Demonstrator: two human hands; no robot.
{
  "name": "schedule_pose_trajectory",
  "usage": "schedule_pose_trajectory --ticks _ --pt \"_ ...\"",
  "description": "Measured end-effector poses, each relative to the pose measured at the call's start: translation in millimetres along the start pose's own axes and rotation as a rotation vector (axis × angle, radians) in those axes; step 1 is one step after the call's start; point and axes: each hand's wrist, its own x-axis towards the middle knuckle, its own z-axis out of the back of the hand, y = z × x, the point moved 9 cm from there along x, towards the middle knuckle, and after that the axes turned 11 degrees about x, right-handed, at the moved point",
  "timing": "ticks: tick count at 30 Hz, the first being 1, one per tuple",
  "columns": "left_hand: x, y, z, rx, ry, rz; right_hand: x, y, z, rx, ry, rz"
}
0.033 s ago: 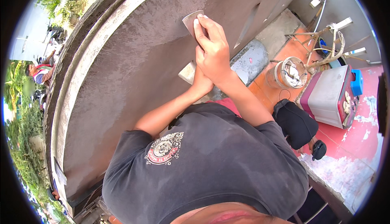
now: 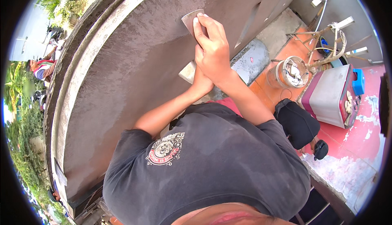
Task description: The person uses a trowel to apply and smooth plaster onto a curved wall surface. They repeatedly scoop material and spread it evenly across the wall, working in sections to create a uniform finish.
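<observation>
My right hand (image 2: 213,47) pinches a thin, pale flat scraper (image 2: 190,19) between thumb and fingers. The blade lies against a grey-brown plastered wall (image 2: 134,65), where darker smooth areas meet lighter streaky ones. Below the right hand, partly behind its wrist, is my left hand (image 2: 203,80), with its fingers hidden. A pale beige flat piece (image 2: 187,72) shows beside the left wrist; whether that hand holds it I cannot make out.
A see-through bucket (image 2: 295,72) with white lumps stands on orange tiles. Near it are a white-and-maroon box (image 2: 326,96), a blue container (image 2: 358,82) and a wooden frame (image 2: 337,45). A rounded grey slab (image 2: 251,59) lies by the wall. A black cloth-covered shape (image 2: 298,123) is at lower right.
My right hand and the scraper have shifted very slightly left and up along the wall. Both arms otherwise keep the same pose.
</observation>
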Motion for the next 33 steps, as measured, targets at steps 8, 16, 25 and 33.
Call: schedule_pose_trajectory --ticks 8,16,25,33 --pt "22 -16 25 0.044 -0.191 -0.095 5 -11 -8 0.003 -0.049 0.06" --pt "61 -5 -5 -0.354 0.09 0.119 40 -52 18 0.026 -0.095 0.032" --pt "11 31 -123 -0.555 0.189 0.116 -117 -144 59 0.903 0.667 -0.974" --pt "-1 19 -222 -0.411 0.121 0.218 -92 -236 142 0.827 0.237 -0.711"
